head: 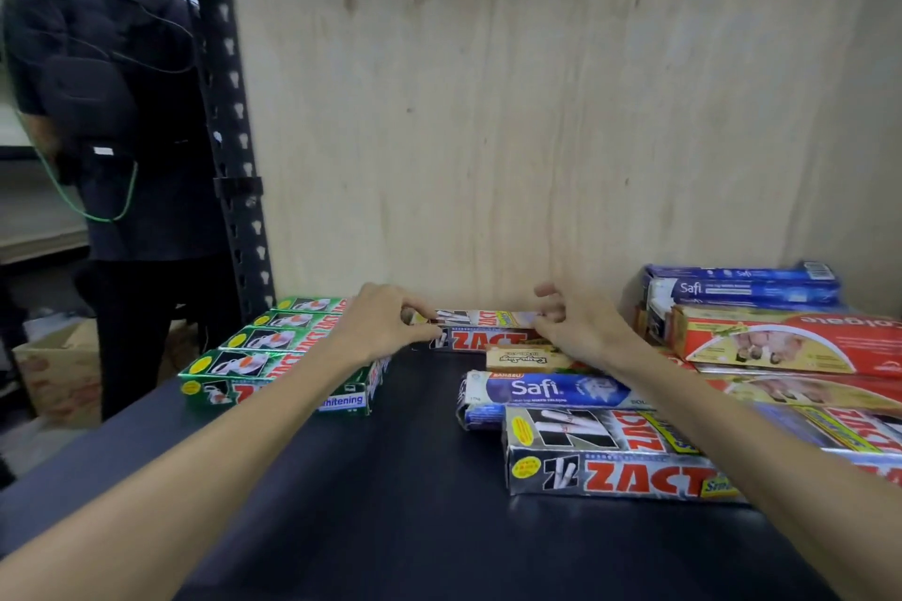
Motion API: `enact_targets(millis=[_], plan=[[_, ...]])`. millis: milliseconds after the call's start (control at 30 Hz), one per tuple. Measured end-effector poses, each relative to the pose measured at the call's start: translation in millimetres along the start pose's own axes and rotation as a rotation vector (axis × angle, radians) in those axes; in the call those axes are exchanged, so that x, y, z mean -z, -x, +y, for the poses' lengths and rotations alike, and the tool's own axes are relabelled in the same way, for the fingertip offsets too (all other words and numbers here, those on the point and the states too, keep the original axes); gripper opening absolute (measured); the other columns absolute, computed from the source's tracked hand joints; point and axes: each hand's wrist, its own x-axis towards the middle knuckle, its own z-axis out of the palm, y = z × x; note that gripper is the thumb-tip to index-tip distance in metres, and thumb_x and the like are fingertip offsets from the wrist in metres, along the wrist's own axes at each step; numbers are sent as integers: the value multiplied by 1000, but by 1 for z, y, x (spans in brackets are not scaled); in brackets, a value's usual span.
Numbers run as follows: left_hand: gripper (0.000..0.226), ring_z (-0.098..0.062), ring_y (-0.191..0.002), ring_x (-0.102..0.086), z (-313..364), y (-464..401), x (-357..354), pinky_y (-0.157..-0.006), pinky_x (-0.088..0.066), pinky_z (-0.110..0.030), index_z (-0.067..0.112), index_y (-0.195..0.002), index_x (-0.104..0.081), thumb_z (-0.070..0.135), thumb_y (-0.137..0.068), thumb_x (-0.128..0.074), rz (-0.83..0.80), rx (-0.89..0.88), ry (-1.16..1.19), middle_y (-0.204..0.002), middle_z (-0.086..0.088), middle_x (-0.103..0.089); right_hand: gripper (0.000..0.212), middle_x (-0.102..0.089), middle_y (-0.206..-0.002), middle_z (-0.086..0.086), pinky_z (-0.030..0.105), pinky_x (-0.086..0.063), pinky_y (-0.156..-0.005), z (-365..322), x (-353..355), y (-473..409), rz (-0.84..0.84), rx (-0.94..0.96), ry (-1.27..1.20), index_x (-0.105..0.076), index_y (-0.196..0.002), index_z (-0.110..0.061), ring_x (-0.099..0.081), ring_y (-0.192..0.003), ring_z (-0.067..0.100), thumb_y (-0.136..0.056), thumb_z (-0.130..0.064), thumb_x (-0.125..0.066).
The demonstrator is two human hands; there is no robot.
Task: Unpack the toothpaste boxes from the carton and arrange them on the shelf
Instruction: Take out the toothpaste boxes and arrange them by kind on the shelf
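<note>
My left hand [385, 332] and right hand [576, 332] pinch the ends of a silver-and-red Zact toothpaste box [481, 318], squaring it against the pale plywood back wall [488, 112], atop another on the black shelf [390, 478].

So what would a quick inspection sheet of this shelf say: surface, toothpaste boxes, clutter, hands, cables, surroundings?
Surface: dark shelf board, bare in the middle, plywood back panel behind.
Job's things: silver Zact box at the back, held at both ends; green Zact boxes in a row on the left; Safi box, front silver Zact box and red boxes piled loosely on the right.
Clutter: small tan box among the pile.
Hands: left hand and right hand, fingers pinching the back silver box.
Cables: green cord on the bystander.
Surroundings: person in black at left, perforated rack post, cardboard carton on the floor.
</note>
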Motion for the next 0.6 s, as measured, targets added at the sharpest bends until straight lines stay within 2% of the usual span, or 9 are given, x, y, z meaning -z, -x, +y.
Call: enact_targets(millis=[67, 133, 200, 300, 433, 600], plan=[[28, -15, -100, -65, -8, -4, 4, -96, -50, -38, 31, -98, -78, 44, -73, -83, -6, 14, 34, -105, 6, -74, 45, -69, -112, 5, 37, -50, -95, 2, -6, -4, 96, -26, 22, -53, -128, -16, -63, -105, 19, -90, -35, -69], [28, -12, -107, -59, -13, -8, 4, -101, -45, -33, 27, -98, -79, 36, -73, -86, -5, 27, 65, -114, 7, -70, 49, -65, -116, 4, 28, -45, -86, 0, -10, -6, 100, -37, 59, -53, -128, -15, -57, -100, 14, -89, -40, -70], [24, -11, -105, -57, -16, -13, 4, -97, -43, -29, 24, -96, -78, 30, -73, -87, 2, 38, 85, -114, 6, -68, 51, -60, -128, 4, 24, -38, -83, -3, -11, -10, 80, -28, 90, -51, -132, -17, -55, -108, 16, -89, -39, -70], [33, -14, -105, -62, -23, -19, 5, -96, -50, -32, 19, -98, -74, 29, -70, -89, 7, 55, 121, -110, 3, -69, 53, -58, -132, 4, 27, -39, -85, -7, -10, -13, 86, 11, 114, -50, -135, -19, -56, -114, 19, -89, -34, -71], [43, -15, -99, -64, -27, -24, 1, -90, -51, -28, 14, -103, -69, 32, -70, -89, 44, 41, 120, -104, 2, -69, 48, -61, -123, 2, 25, -39, -82, -4, -11, -16, 82, 64, 88, -52, -133, -20, -52, -98, 11, -90, -29, -70], [47, -15, -100, -64, -27, -28, -4, -92, -51, -30, 17, -111, -68, 34, -72, -87, 50, 39, 100, -107, 3, -68, 40, -64, -107, 4, 25, -40, -75, 1, -17, -21, 93, 49, 35, -52, -125, -20, -59, -94, 16, -90, -28, -70]])
